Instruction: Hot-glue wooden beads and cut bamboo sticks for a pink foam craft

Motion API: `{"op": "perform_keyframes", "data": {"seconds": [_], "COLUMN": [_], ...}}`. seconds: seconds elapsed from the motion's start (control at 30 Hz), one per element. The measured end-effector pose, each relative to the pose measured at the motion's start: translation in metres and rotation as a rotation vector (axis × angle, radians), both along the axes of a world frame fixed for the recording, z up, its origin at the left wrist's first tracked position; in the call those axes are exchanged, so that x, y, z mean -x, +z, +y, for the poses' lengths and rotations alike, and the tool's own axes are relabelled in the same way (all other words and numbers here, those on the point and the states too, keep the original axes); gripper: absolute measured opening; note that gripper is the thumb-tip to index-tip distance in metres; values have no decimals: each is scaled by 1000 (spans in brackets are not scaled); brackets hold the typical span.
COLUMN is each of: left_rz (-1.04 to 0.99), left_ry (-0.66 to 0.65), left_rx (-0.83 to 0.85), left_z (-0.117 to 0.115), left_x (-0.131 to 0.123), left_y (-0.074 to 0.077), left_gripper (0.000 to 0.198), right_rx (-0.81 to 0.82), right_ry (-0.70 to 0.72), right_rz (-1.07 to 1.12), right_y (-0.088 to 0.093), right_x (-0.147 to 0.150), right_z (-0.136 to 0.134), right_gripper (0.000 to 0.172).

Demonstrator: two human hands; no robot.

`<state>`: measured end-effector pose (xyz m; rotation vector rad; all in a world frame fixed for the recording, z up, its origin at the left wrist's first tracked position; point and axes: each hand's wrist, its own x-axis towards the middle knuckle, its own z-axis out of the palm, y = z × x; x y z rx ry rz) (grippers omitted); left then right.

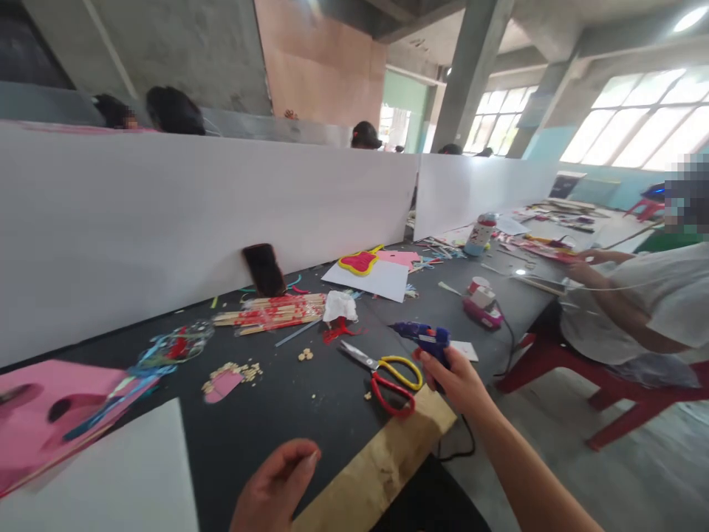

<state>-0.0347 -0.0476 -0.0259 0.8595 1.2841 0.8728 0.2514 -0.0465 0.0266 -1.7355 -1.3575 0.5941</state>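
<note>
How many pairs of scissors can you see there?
1: the scissors with red and yellow handles, on the dark table beside the right hand, which holds a blue glue gun. Others may be hidden.

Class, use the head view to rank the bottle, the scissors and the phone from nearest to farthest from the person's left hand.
From the left hand:
1. Scissors: ahead and to its right.
2. Phone: farther ahead, by the white partition.
3. Bottle: well ahead, far to the right.
</note>
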Motion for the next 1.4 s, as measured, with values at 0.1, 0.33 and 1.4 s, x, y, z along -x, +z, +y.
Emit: {"op": "perform_keyframes", "data": {"seconds": [0.1, 0.33, 1.4], "left_rz": [-60, -323, -424], "left_ry": [40, 104, 263], "left_rx": [-56, -111, -88], "left_z": [0, 5, 17], "left_x": [-6, -16, -11], "left_y": [0, 13, 10], "left_gripper": [40, 20, 22], "right_rx": [36, 83, 145], "right_ry": [119, 281, 565], "right_rz": [95, 212, 253], "right_y": [0, -12, -35], "right_x": [22, 46, 59], "right_z": [-18, -31, -15], "right_gripper": [47, 45, 41]}}
